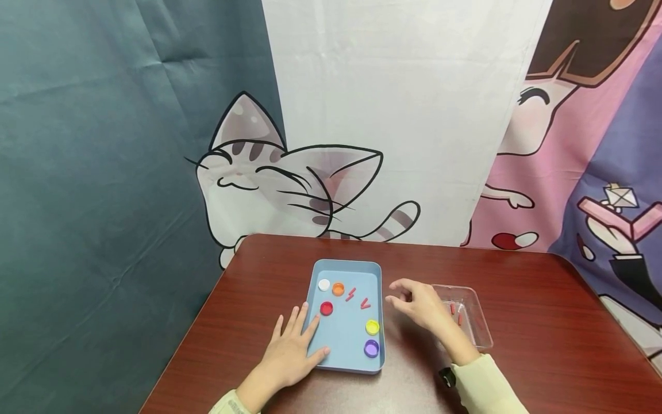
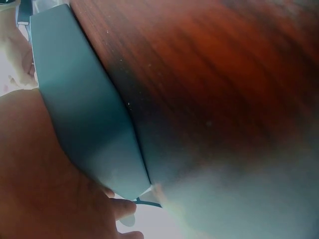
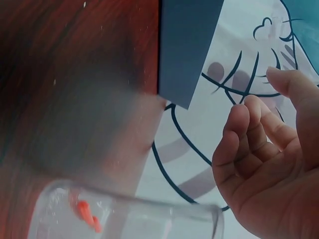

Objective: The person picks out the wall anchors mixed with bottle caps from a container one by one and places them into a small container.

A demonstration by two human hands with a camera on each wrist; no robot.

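My left hand (image 1: 292, 352) has its fingers spread and rests over the left edge and lower left corner of a light blue tray (image 1: 343, 359). Inside the tray lie a white round cap (image 1: 324, 284), an orange one (image 1: 338, 289), a red one (image 1: 326, 309), a yellow one (image 1: 372, 328) and a purple one (image 1: 371, 348). Several short red sticks (image 1: 365, 303) are in its upper right part. Just right of the tray hovers my right hand (image 1: 421, 302), fingers loosely bent, thumb and fingertips apart in the right wrist view, nothing visible between them.
A clear plastic box (image 1: 480, 322) stands on the brown table (image 1: 548, 328), partly behind my right forearm, with red sticks (image 1: 460, 319) in it. A printed cloth (image 1: 403, 103) with cartoon figures hangs behind the table's far edge.
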